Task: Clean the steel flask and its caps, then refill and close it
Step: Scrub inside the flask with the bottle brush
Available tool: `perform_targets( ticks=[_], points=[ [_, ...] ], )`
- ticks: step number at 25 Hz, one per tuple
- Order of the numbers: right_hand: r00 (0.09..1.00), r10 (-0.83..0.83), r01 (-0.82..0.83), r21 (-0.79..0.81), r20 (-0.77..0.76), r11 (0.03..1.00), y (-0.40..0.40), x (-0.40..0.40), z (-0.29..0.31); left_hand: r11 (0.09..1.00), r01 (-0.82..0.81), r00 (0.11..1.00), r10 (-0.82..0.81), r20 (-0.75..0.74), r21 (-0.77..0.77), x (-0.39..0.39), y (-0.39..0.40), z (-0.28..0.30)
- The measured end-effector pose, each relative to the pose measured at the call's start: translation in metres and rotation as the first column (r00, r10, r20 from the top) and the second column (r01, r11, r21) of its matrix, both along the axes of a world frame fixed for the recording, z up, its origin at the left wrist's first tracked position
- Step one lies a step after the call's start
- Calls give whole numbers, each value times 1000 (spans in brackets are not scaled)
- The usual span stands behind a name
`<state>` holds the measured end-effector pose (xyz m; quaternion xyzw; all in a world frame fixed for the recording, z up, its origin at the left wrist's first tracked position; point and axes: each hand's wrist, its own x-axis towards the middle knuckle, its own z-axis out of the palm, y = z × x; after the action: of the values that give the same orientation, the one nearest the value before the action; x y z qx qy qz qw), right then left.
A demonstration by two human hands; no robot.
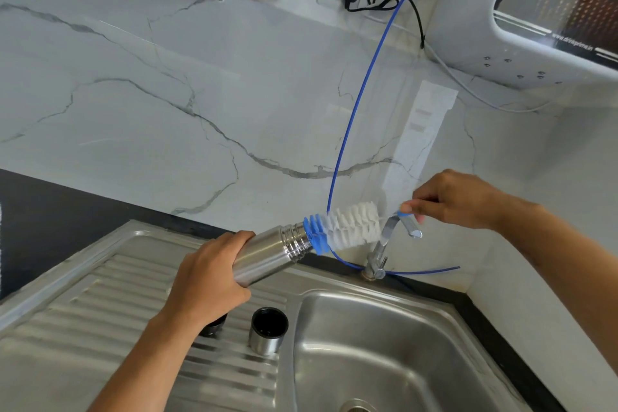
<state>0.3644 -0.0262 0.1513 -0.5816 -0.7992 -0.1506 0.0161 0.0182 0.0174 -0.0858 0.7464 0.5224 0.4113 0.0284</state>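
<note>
I hold the steel flask (267, 256) in my left hand (207, 278), fingers wrapped round its lower body, at the middle of the frame above the sink's ribbed drainboard (83, 328). Its long axis runs from lower left up to the right, with the threaded mouth pointing toward my right hand (458, 199). That hand sits right of centre, fingers pinched on the blue handle end of the bottle brush (347, 226). The brush lies nearly in line with the flask: its blue bristle collar is right at the mouth, the white bristles outside. I judge the next stroke must follow that shared axis. Two caps stand on the drainboard below: the steel outer cap (267, 331), open end up, and a dark cap (214, 326) half hidden beneath my left wrist.
</note>
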Motion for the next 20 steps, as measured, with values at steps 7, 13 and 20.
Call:
perform_targets(
  ticks=[7,13,20],
  points=[
    [937,282,-346,427,207,836,7,3,-11,1000,17,999,-17,47,-13,1,1,-3],
    [958,177,-231,244,226,942,2,-12,-17,999,30,999,-30,-20,31,5,3,-6],
    [945,242,-296,265,221,918,0,-23,-28,996,54,998,-52,-24,76,9,2,-8]
  ],
)
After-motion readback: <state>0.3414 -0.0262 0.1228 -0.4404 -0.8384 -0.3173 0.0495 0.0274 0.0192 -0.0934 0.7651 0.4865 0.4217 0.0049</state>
